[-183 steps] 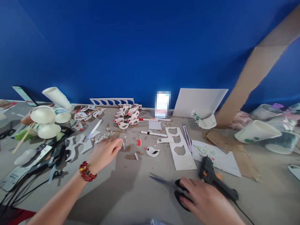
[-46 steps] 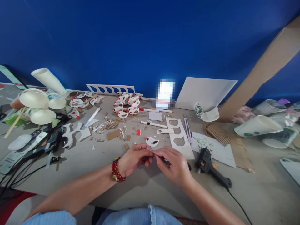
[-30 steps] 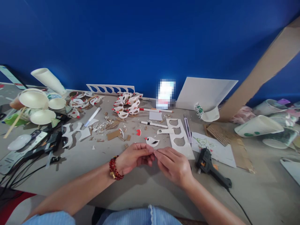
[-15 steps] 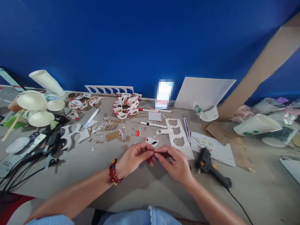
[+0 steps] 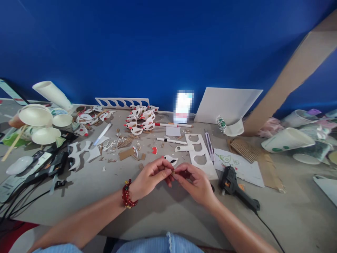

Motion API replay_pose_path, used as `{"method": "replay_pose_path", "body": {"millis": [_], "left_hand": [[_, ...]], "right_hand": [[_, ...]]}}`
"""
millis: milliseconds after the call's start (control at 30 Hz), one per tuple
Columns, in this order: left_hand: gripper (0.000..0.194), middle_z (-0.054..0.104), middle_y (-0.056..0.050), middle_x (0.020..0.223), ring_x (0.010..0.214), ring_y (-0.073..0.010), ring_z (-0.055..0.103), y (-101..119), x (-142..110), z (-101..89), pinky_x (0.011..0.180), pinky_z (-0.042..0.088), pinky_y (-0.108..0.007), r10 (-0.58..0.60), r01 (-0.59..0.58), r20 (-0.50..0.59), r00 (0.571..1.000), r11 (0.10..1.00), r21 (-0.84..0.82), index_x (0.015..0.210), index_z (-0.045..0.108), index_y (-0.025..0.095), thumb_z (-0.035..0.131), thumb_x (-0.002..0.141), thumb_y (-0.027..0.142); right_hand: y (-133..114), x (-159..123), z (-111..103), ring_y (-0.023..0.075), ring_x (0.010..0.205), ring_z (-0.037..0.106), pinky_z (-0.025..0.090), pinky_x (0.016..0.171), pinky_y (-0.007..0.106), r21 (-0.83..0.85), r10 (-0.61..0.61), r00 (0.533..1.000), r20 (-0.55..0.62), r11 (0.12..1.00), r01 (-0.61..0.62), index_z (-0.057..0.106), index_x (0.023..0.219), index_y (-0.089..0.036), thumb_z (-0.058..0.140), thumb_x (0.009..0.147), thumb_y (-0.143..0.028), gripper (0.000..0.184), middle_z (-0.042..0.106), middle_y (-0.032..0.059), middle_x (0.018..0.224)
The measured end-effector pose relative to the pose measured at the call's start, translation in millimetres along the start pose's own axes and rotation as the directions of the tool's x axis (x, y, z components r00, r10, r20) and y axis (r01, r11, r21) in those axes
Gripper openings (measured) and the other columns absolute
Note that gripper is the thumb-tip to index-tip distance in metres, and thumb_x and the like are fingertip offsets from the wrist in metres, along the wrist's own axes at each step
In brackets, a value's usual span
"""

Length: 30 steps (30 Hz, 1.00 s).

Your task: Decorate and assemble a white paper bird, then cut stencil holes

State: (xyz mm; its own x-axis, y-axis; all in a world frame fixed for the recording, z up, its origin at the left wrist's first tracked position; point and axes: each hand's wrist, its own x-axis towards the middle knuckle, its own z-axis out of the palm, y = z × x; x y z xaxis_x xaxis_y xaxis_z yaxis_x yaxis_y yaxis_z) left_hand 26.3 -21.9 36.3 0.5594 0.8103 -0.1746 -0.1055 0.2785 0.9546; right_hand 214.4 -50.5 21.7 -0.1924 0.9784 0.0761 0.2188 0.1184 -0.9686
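At the near middle of the table [image 5: 152, 211], seen from the head camera, two hands meet: the left hand [image 5: 155, 175] and the right hand [image 5: 196, 182] are together, fingertips pinched on one small brown piece [image 5: 172, 172]. Fingers cover most of that piece, so its shape cannot be told. Just beyond, one bird [image 5: 170, 159] lies with its lower edge hidden behind the left hand. A dark thing [image 5: 212, 188] shows just beside the right hand, too covered to name. The phone [image 5: 182, 107] by the wall has a blurred-out screen. Another phone [image 5: 12, 91] is cut off at the left edge, and both sleeves [image 5: 58, 248] run out at the bottom, as does the cord [image 5: 267, 228] of the glue gun [image 5: 238, 189].

One heap of birds [image 5: 140, 119] overlaps too much for a sure count; a second heap [image 5: 92, 117] to its left is just as tangled. Three gaps are cut in the white sheet [image 5: 210, 172], with one cutter [image 5: 210, 147] beside it. One red scrap [image 5: 154, 150] lies near the lone bird, one glue gun right of the hands, one white board [image 5: 229, 105] leans on the wall, and one bead bracelet [image 5: 128, 196] circles the left wrist.
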Motion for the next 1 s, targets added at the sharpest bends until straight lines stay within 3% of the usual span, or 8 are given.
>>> {"method": "replay_pose_path", "body": {"millis": [233,400,533,667,867,1000], "left_hand": [[0.018,0.065,-0.003,0.076,0.065,-0.0118,0.061,-0.6,0.2,1.1,0.066,0.046,-0.024,-0.067,0.064,-0.021,0.998,0.990,-0.122,0.092,0.058,0.015,0.063,0.085,0.031],[0.019,0.061,0.000,0.072,0.061,-0.0100,0.058,-7.5,1.9,2.4,0.062,0.046,-0.022,-0.012,0.010,-0.092,0.996,1.000,-0.026,0.094,0.058,0.015,0.065,0.082,0.029],[0.017,0.060,0.001,0.073,0.061,-0.0096,0.059,-10.2,-0.8,5.0,0.057,0.044,-0.019,0.050,-0.037,-0.112,0.992,0.992,0.117,0.098,0.057,0.017,0.062,0.084,0.026],[0.013,0.060,0.001,0.072,0.062,-0.0095,0.059,-6.1,-2.7,7.6,0.057,0.043,-0.018,0.075,-0.045,-0.134,0.988,0.975,0.218,0.097,0.057,0.017,0.059,0.084,0.022],[0.015,0.060,0.000,0.073,0.066,-0.0103,0.057,-6.1,-1.1,7.9,0.060,0.045,-0.020,0.030,-0.020,-0.087,0.996,0.993,0.114,0.088,0.057,0.015,0.061,0.084,0.029],[0.018,0.058,0.001,0.064,0.057,-0.0094,0.055,-9.0,-1.6,6.6,0.056,0.044,-0.020,0.030,-0.009,-0.116,0.993,0.984,0.177,0.078,0.057,0.015,0.058,0.086,0.031]], "right_hand": [[-0.6,0.4,-1.6,0.0144,0.066,0.063,0.049,0.058,0.024,0.005,0.022,1.000,0.017,1.000,-0.022,0.064,0.092,-0.019,0.059,0.088,-0.028,0.011,0.069,0.0036,0.079],[-1.9,-0.9,-1.1,0.0151,0.068,0.061,0.048,0.061,0.025,-0.224,-0.110,0.994,0.013,0.968,0.110,0.064,0.099,-0.020,0.059,0.087,-0.026,0.014,0.067,0.0048,0.083],[-4.8,-2.2,-0.4,0.0151,0.067,0.059,0.046,0.061,0.024,-0.331,-0.144,0.990,-0.001,0.934,0.135,0.062,0.089,-0.020,0.056,0.088,-0.025,0.008,0.065,0.0030,0.077],[-4.8,-2.0,0.0,0.0141,0.063,0.058,0.044,0.057,0.022,-0.310,-0.093,0.995,-0.038,0.948,0.077,0.064,0.086,-0.019,0.051,0.090,-0.024,0.014,0.066,0.0024,0.075],[-6.3,-2.5,4.8,0.0145,0.066,0.063,0.047,0.060,0.021,-0.219,-0.088,0.992,-0.088,0.973,0.067,0.069,0.089,-0.019,0.055,0.089,-0.026,0.016,0.070,0.0033,0.077],[-8.9,-4.4,5.5,0.0142,0.062,0.062,0.047,0.058,0.021,-0.192,-0.067,0.994,-0.089,0.980,0.049,0.070,0.092,-0.018,0.054,0.090,-0.027,0.019,0.069,0.0033,0.072]]}}
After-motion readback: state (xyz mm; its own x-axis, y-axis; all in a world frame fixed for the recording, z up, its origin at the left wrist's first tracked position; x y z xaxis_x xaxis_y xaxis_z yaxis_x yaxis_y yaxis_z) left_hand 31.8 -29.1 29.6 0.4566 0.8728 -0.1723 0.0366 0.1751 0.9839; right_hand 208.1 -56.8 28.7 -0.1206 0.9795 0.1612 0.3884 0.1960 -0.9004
